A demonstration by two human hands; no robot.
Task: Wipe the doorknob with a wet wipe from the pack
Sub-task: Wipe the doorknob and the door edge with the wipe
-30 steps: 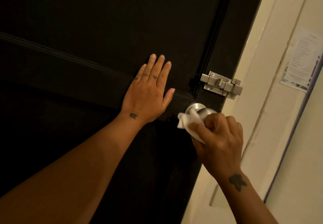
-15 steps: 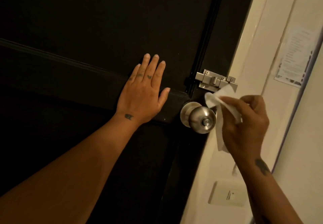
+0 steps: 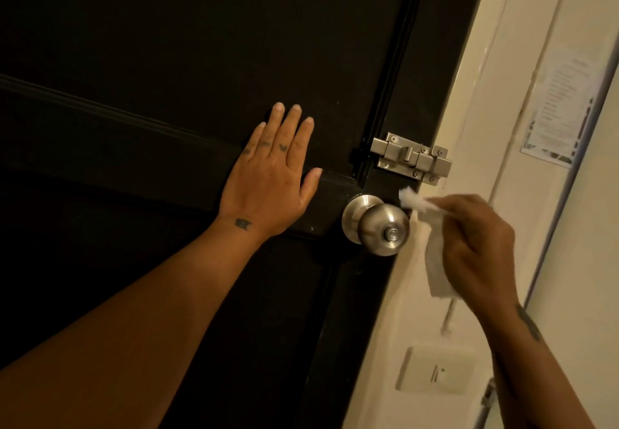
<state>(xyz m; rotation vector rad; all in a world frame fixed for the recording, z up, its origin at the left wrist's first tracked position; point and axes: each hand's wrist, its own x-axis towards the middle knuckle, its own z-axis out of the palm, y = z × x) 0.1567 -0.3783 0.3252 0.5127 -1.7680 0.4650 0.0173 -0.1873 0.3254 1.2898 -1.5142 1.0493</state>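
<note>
**Wipe held just off the knob**

Pinched in the right hand (image 3: 475,244), the wet wipe (image 3: 432,244) hangs right of centre, its upper end near the doorknob (image 3: 382,227) but not touching it. Left hand (image 3: 268,187) lies flat and empty on the dark door (image 3: 167,43), centre frame. Bolt latch (image 3: 412,157) sits above the knob. Pack not in view. Judgement: wiping is under way; whether further passes remain cannot be told.
</note>
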